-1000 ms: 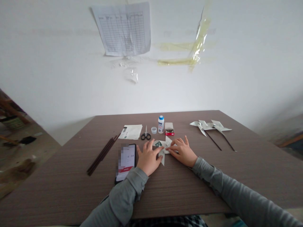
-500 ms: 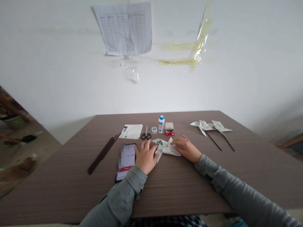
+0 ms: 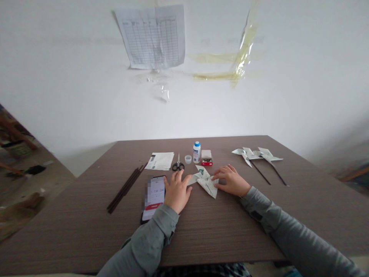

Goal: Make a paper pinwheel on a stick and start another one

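A folded printed-paper pinwheel head (image 3: 208,185) lies on the table between my hands, its blades pointing out in several directions. My left hand (image 3: 177,192) is open with fingers spread, at the left blade and next to the phone (image 3: 155,194). My right hand (image 3: 232,181) rests at the pinwheel's right edge. Its fingers are bent and apart, the tips touching the paper or very close to it. Just behind lie black-handled scissors (image 3: 178,165) and a small clear cap (image 3: 188,159). A white glue bottle with a blue top (image 3: 196,153) stands beside a red box of pins (image 3: 206,158).
Printed paper sheets (image 3: 159,161) lie at the back left, with dark brown sticks (image 3: 126,188) in front of them. Two paper pinwheels (image 3: 256,154) on dark sticks lie at the back right. Behind the table (image 3: 219,234) rises a white wall.
The pinwheel head has turned on the table, with one blade now pointing toward me. My right hand has shifted slightly right; my left hand has hardly moved.
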Demonstrator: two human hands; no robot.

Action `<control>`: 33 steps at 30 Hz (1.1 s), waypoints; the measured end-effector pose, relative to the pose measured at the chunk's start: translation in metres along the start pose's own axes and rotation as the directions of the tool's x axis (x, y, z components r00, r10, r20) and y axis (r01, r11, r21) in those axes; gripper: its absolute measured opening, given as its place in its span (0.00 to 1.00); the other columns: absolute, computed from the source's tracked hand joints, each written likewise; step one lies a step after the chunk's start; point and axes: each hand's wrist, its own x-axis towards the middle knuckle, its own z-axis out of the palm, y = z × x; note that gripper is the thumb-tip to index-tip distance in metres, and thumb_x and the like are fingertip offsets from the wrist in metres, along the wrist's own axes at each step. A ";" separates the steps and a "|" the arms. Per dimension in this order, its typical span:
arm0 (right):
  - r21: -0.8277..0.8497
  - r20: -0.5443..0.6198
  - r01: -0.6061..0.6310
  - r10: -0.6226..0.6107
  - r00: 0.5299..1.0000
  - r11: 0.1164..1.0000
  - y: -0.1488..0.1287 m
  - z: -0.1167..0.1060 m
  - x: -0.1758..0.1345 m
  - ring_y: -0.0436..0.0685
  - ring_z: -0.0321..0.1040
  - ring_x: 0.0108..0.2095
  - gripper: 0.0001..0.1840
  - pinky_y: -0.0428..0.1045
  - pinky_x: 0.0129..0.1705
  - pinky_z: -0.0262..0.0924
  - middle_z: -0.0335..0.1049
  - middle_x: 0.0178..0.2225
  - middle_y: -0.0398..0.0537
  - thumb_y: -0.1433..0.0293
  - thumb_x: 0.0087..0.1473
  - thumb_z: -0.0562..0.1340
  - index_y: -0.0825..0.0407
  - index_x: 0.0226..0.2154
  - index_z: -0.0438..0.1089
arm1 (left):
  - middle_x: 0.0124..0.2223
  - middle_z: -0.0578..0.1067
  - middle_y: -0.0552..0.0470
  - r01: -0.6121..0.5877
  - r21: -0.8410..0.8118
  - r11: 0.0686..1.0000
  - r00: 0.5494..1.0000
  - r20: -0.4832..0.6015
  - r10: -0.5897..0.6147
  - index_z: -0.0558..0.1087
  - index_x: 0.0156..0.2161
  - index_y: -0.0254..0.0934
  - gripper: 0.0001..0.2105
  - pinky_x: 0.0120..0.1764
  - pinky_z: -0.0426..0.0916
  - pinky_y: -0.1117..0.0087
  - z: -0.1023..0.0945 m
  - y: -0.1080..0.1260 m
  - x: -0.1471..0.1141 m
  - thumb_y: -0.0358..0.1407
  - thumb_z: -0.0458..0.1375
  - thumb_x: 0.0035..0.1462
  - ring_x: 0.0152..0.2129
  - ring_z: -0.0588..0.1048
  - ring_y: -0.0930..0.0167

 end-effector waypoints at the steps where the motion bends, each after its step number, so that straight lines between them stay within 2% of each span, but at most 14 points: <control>1: -0.006 -0.001 0.001 -0.001 1.000 1.000 0.000 -0.001 0.000 0.77 0.87 0.65 0.11 0.88 0.85 0.65 0.93 0.59 0.54 0.61 0.73 0.79 0.35 0.55 0.96 | 0.87 0.78 0.37 -0.003 -0.010 1.000 1.000 -0.008 0.003 0.89 0.76 0.51 0.27 0.83 0.67 0.14 0.000 0.000 0.000 0.28 0.68 0.79 0.83 0.75 0.39; 7: -0.003 -0.004 -0.014 0.014 1.000 1.000 -0.001 0.001 -0.001 0.77 0.86 0.65 0.11 0.87 0.87 0.63 0.92 0.58 0.55 0.56 0.75 0.79 0.36 0.55 0.96 | 0.86 0.79 0.36 -0.022 -0.027 0.999 1.000 0.000 0.022 0.94 0.67 0.49 0.20 0.82 0.65 0.11 -0.003 -0.001 -0.002 0.28 0.71 0.79 0.82 0.76 0.37; 14: 0.006 -0.042 0.013 -0.013 0.999 1.000 -0.003 0.007 0.000 0.74 0.86 0.63 0.10 0.85 0.87 0.62 0.92 0.55 0.55 0.56 0.75 0.80 0.38 0.53 0.96 | 0.88 0.76 0.38 0.026 0.004 1.000 0.998 0.062 -0.026 0.94 0.70 0.51 0.20 0.84 0.63 0.13 -0.012 0.004 -0.003 0.33 0.71 0.81 0.84 0.75 0.36; 17: 0.023 -0.074 0.003 -0.001 0.997 1.000 0.000 0.011 0.002 0.74 0.86 0.61 0.08 0.85 0.86 0.62 0.92 0.53 0.54 0.58 0.77 0.78 0.37 0.52 0.96 | 0.89 0.76 0.39 0.040 0.010 0.999 0.996 0.074 -0.041 0.94 0.71 0.53 0.20 0.85 0.62 0.14 -0.014 0.005 -0.003 0.34 0.71 0.81 0.84 0.74 0.37; 20: 0.056 -0.137 0.001 0.007 0.991 0.998 0.005 0.015 0.009 0.74 0.87 0.60 0.10 0.80 0.84 0.67 0.93 0.52 0.54 0.61 0.80 0.74 0.37 0.53 0.96 | 0.89 0.76 0.41 0.045 0.015 0.999 0.996 0.081 -0.046 0.93 0.71 0.55 0.20 0.85 0.62 0.14 -0.014 0.003 -0.003 0.34 0.71 0.81 0.84 0.73 0.38; 23: 0.080 -0.232 0.068 -0.048 0.972 0.994 0.012 0.013 0.021 0.74 0.88 0.61 0.14 0.76 0.79 0.76 0.94 0.56 0.55 0.64 0.80 0.72 0.39 0.56 0.96 | 0.90 0.75 0.40 0.037 0.014 0.999 0.995 0.094 -0.038 0.93 0.72 0.55 0.21 0.85 0.61 0.13 -0.012 0.000 -0.003 0.35 0.69 0.82 0.85 0.72 0.38; 26: 0.094 -0.264 0.139 -0.110 0.958 0.986 0.015 0.005 0.040 0.73 0.88 0.62 0.18 0.71 0.71 0.83 0.93 0.59 0.59 0.67 0.79 0.70 0.41 0.61 0.95 | 0.89 0.75 0.39 0.023 0.007 1.000 0.997 0.080 -0.024 0.92 0.73 0.54 0.21 0.84 0.62 0.12 -0.011 -0.003 -0.004 0.35 0.69 0.82 0.84 0.72 0.38; 30: 0.038 -0.209 0.145 -0.134 0.969 0.989 0.012 -0.011 0.070 0.76 0.85 0.70 0.24 0.73 0.76 0.81 0.88 0.70 0.61 0.69 0.78 0.72 0.39 0.70 0.92 | 0.89 0.76 0.39 0.032 0.011 0.999 0.995 0.089 -0.033 0.92 0.72 0.55 0.21 0.84 0.62 0.13 -0.014 -0.003 -0.005 0.36 0.70 0.82 0.84 0.72 0.39; 33: -0.003 -0.165 0.126 -0.124 0.978 0.992 0.005 -0.016 0.090 0.78 0.81 0.74 0.29 0.75 0.79 0.78 0.83 0.77 0.61 0.69 0.79 0.72 0.34 0.75 0.89 | 0.88 0.76 0.39 0.042 0.010 0.999 0.995 0.093 -0.043 0.92 0.72 0.56 0.21 0.85 0.62 0.14 -0.016 -0.001 -0.005 0.36 0.71 0.81 0.85 0.72 0.39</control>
